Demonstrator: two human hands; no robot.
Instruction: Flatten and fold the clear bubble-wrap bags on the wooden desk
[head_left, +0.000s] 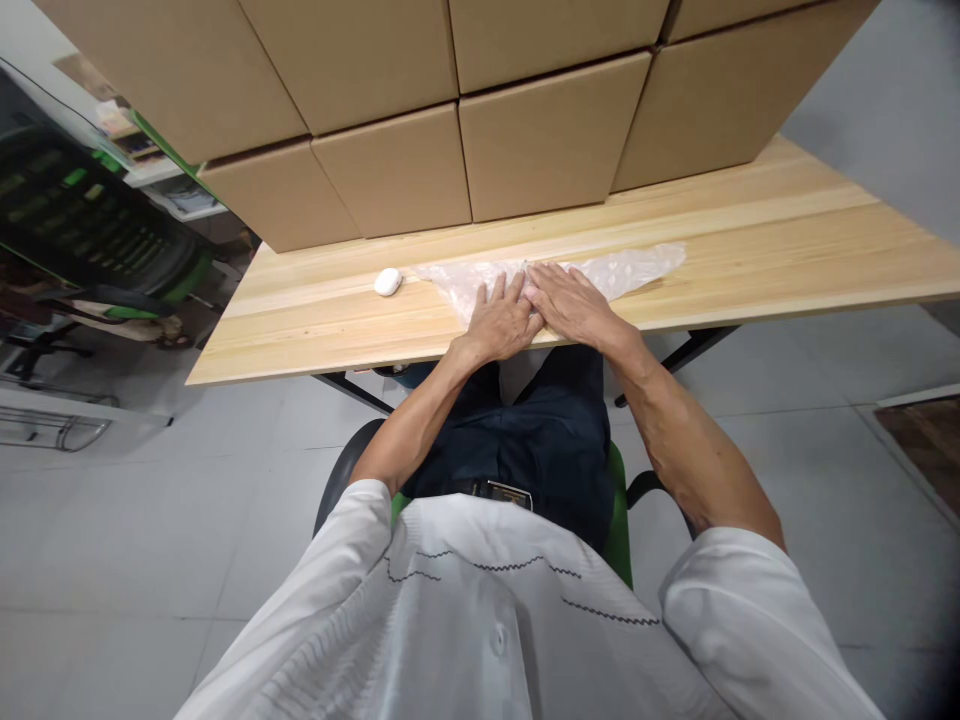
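Note:
A thin, whitish see-through plastic sheet (pixel 637 266), perhaps a bag, lies crumpled along the front part of the wooden table. My left hand (pixel 501 322) rests on it with the fingers spread and pointing away from me. Beside it, my right hand (pixel 568 300) lies flat on the same plastic, fingers stretched out toward the left. The two hands meet near the thumbs. Whatever part of the plastic is beneath my palms is hidden. To the left of the sheet sits a small white rounded case (pixel 388 282), apart from both hands.
Stacked cardboard boxes (pixel 555 140) form a wall along the back of the wooden table (pixel 307 320). The table's front edge runs just before my lap. A dark office chair (pixel 90 220) and shelves stand at the far left. I sit on a green and black chair (pixel 619 520).

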